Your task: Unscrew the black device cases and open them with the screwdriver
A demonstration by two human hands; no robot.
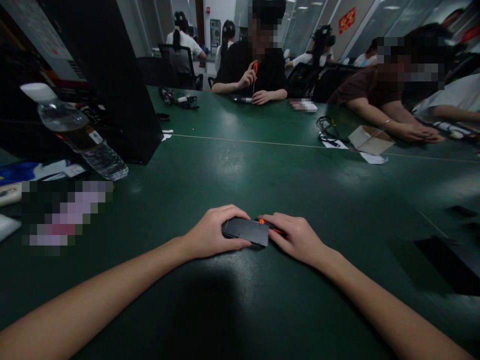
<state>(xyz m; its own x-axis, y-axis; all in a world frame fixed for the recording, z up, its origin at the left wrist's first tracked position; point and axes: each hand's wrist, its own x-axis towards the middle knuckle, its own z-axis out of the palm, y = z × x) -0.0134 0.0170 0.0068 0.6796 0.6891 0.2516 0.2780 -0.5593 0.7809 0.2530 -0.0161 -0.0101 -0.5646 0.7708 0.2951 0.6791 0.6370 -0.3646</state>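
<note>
Green table (311, 320): lower frame.
Left hand (210, 232): pinching the dark box (245, 231) by its long sides; I should keep it steady.
Right hand (298, 237): curled over the orange-black tool (278, 231); gripping, I can't tell.
Dark box: just below frame centre.

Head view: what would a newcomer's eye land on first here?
Probably the dark block at center on the green table, held in the left hand, with the right hand over an orange-and-black object just beside it. Next, the white-capped clear bottle toward the left edge, and the orange-handled tool held by a person across the table.
</note>
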